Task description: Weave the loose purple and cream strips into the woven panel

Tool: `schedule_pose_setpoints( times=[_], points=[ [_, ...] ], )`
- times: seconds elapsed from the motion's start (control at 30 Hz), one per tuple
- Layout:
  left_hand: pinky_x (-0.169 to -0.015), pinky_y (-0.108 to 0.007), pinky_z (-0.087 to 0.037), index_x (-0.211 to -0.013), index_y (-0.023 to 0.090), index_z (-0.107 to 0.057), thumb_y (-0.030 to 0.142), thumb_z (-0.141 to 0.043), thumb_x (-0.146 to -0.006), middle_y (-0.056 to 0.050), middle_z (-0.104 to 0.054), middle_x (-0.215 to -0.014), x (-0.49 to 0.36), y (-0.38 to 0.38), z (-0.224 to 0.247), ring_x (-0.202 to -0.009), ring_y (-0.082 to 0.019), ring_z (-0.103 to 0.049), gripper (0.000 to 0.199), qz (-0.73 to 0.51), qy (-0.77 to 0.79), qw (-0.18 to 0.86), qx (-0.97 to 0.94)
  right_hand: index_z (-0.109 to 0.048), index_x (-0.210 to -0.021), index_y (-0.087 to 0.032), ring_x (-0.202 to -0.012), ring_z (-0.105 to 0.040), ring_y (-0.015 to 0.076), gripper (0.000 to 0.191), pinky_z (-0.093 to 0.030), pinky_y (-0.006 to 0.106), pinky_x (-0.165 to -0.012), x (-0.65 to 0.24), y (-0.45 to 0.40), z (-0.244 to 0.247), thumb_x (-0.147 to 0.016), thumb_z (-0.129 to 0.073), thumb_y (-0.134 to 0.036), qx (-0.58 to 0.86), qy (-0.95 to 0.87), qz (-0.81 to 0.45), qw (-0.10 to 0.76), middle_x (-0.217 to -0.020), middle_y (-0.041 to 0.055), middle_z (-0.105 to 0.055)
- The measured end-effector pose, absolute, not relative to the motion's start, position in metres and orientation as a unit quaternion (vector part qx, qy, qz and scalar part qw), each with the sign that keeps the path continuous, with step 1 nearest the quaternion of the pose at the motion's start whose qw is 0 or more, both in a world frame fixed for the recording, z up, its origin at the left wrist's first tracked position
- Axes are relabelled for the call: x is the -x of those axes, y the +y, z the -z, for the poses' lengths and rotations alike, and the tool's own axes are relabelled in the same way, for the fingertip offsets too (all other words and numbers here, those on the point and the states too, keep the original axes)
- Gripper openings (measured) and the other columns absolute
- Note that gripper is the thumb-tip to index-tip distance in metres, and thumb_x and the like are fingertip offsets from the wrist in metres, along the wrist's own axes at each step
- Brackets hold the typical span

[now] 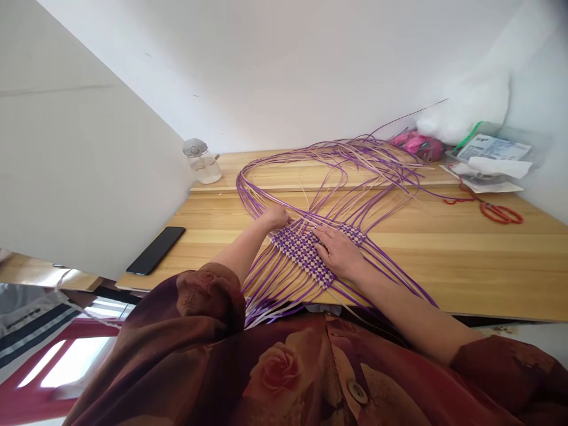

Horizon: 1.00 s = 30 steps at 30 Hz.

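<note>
A woven panel [299,251] in purple and pale beige checks lies on the wooden table in front of me. Long loose purple and beige strands [261,168] run out from its edges; some loop away toward the wall, others hang over the near table edge. At the panel's far left corner, my left hand [278,218] is closed with fingers pinched among the strands; exactly which strand is hidden. My right hand [339,251] rests flat on the right part of the weave, its fingers stretched out toward the far edge.
To the left lies a black phone [156,251]. A glass jar with a grey lid [205,164] stands against the back wall. Orange-handled scissors [501,213] are at the right, near plastic packets [497,151], a pink bundle [417,144] and a white bag [465,106].
</note>
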<state>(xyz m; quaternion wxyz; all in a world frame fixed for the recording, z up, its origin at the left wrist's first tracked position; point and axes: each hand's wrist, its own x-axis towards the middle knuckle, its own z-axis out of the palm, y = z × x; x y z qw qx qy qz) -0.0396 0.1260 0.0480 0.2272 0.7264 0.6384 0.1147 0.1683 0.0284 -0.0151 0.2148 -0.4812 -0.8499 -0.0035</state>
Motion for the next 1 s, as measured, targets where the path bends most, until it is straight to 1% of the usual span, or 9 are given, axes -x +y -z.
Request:
schedule_pose_setpoints(
  times=[0.13, 0.23, 0.3, 0.4, 0.5, 0.67, 0.77, 0.87, 1.0],
  points=[
    [-0.057, -0.021, -0.042, -0.061, 0.015, -0.071, 0.024, -0.064, -0.074, -0.001, -0.059, -0.051, 0.044, 0.125, -0.053, -0.057, -0.013, -0.055, 0.017, -0.098, 0.635, 0.260, -0.721, -0.055, -0.135, -0.013, -0.130, -0.049, 0.0242, 0.044, -0.034, 0.042, -0.114, -0.168, 0.027, 0.013, -0.096, -0.043, -0.031, 0.480, -0.849, -0.004, 0.221, -0.139, 0.0107, -0.055],
    [-0.051, -0.022, -0.037, -0.055, 0.015, -0.067, 0.028, -0.067, -0.072, 0.002, -0.050, -0.044, 0.046, 0.123, -0.057, -0.049, -0.011, -0.047, 0.021, -0.095, 0.629, 0.280, -0.719, -0.055, -0.136, -0.013, -0.131, -0.048, 0.0238, 0.045, -0.035, 0.042, -0.114, -0.168, 0.026, 0.013, -0.096, -0.043, -0.031, 0.478, -0.850, -0.009, 0.222, -0.140, 0.0108, -0.054],
    [-0.049, -0.022, -0.035, -0.057, 0.015, -0.067, 0.029, -0.070, -0.069, 0.003, -0.049, -0.045, 0.045, 0.123, -0.055, -0.047, -0.010, -0.045, 0.019, -0.100, 0.625, 0.290, -0.718, -0.055, -0.136, -0.012, -0.131, -0.047, 0.0244, 0.046, -0.034, 0.042, -0.114, -0.168, 0.026, 0.013, -0.097, -0.042, -0.032, 0.479, -0.850, -0.011, 0.218, -0.141, 0.0113, -0.054],
    [-0.048, -0.022, -0.035, -0.065, 0.015, -0.070, 0.032, -0.071, -0.069, 0.002, -0.055, -0.050, 0.045, 0.123, -0.048, -0.050, -0.010, -0.048, 0.018, -0.121, 0.622, 0.291, -0.716, -0.053, -0.138, -0.011, -0.133, -0.046, 0.0252, 0.047, -0.032, 0.043, -0.116, -0.168, 0.024, 0.013, -0.097, -0.041, -0.033, 0.483, -0.851, -0.012, 0.207, -0.142, 0.0115, -0.052],
    [-0.051, -0.022, -0.037, -0.070, 0.014, -0.072, 0.033, -0.070, -0.071, 0.000, -0.062, -0.056, 0.045, 0.125, -0.038, -0.056, -0.012, -0.054, 0.018, -0.142, 0.617, 0.284, -0.720, -0.052, -0.139, -0.012, -0.133, -0.045, 0.0252, 0.048, -0.031, 0.043, -0.116, -0.168, 0.023, 0.013, -0.097, -0.041, -0.034, 0.482, -0.853, -0.012, 0.202, -0.144, 0.0109, -0.051],
    [-0.061, -0.023, -0.044, -0.073, 0.015, -0.073, 0.022, -0.068, -0.069, -0.002, -0.070, -0.068, 0.044, 0.126, -0.026, -0.066, -0.014, -0.060, 0.010, -0.175, 0.598, 0.258, -0.738, -0.053, -0.139, -0.014, -0.134, -0.045, 0.0253, 0.048, -0.032, 0.044, -0.116, -0.169, 0.023, 0.013, -0.097, -0.042, -0.035, 0.480, -0.854, -0.012, 0.200, -0.144, 0.0101, -0.051],
    [-0.065, -0.024, -0.046, -0.076, 0.016, -0.073, 0.017, -0.065, -0.070, -0.001, -0.071, -0.073, 0.042, 0.125, -0.020, -0.068, -0.014, -0.062, 0.010, -0.195, 0.584, 0.246, -0.749, -0.053, -0.139, -0.014, -0.134, -0.044, 0.0248, 0.048, -0.032, 0.043, -0.116, -0.170, 0.023, 0.013, -0.097, -0.043, -0.034, 0.472, -0.859, -0.007, 0.199, -0.144, 0.0096, -0.051],
    [-0.069, -0.024, -0.048, -0.081, 0.018, -0.072, 0.018, -0.063, -0.074, -0.001, -0.072, -0.078, 0.041, 0.124, -0.013, -0.071, -0.014, -0.063, 0.011, -0.211, 0.578, 0.231, -0.753, -0.053, -0.139, -0.013, -0.134, -0.044, 0.0242, 0.048, -0.032, 0.043, -0.117, -0.170, 0.022, 0.013, -0.097, -0.042, -0.033, 0.469, -0.861, -0.005, 0.197, -0.144, 0.0091, -0.051],
    [-0.075, -0.025, -0.049, -0.095, 0.017, -0.070, 0.021, -0.062, -0.081, -0.003, -0.072, -0.086, 0.038, 0.120, -0.010, -0.078, -0.015, -0.063, 0.017, -0.229, 0.578, 0.196, -0.758, -0.053, -0.138, -0.012, -0.134, -0.044, 0.0249, 0.048, -0.033, 0.043, -0.116, -0.169, 0.021, 0.012, -0.096, -0.042, -0.033, 0.476, -0.858, -0.009, 0.194, -0.144, 0.0093, -0.051]
  ],
)
